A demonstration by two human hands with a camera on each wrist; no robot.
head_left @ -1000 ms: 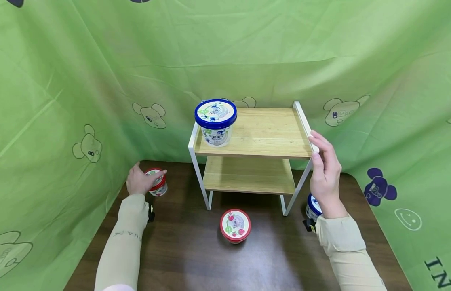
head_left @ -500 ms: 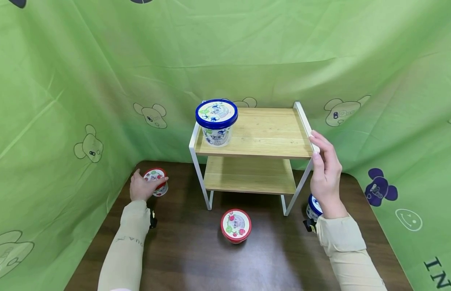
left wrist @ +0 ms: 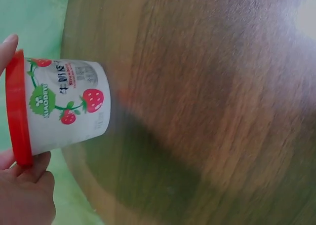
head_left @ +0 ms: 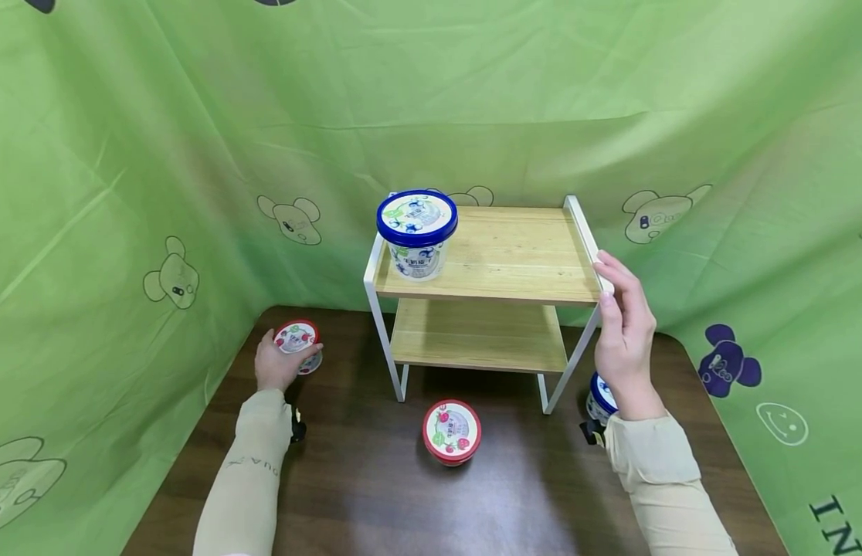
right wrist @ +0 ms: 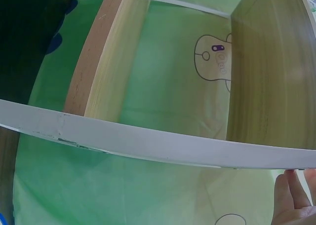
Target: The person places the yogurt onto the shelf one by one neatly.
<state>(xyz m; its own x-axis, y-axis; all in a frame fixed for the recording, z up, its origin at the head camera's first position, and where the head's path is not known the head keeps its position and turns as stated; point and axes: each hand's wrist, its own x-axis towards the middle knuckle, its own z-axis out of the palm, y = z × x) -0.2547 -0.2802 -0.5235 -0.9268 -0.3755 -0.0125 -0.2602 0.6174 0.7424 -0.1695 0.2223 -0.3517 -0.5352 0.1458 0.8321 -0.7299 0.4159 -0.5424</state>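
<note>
At the back left, my left hand [head_left: 276,366] grips a tub with a red lid and strawberry print [head_left: 299,337]. In the left wrist view, fingers [left wrist: 37,168] lie against the lid of that tub [left wrist: 66,101] from opposite sides. Whether its base touches the table cannot be told. My right hand [head_left: 627,332] touches the white frame at the front right corner of a two-tier wooden shelf [head_left: 514,255], fingers fairly straight. In the right wrist view, fingertips [right wrist: 285,185] meet the frame's white rail [right wrist: 148,143]. A blue-lidded tub with blueberry print [head_left: 417,232] stands at the top shelf's left end.
Another red-lidded tub [head_left: 452,432] stands on the dark brown table [head_left: 403,510] in front of the shelf. A second blue-lidded tub [head_left: 601,398] is partly hidden behind my right wrist. A green printed cloth [head_left: 320,100] hangs behind and along both sides.
My left hand has shifted slightly right and toward me, settling around the red-lidded tub. The right hand stays at the shelf's corner, and the other tubs stay put.
</note>
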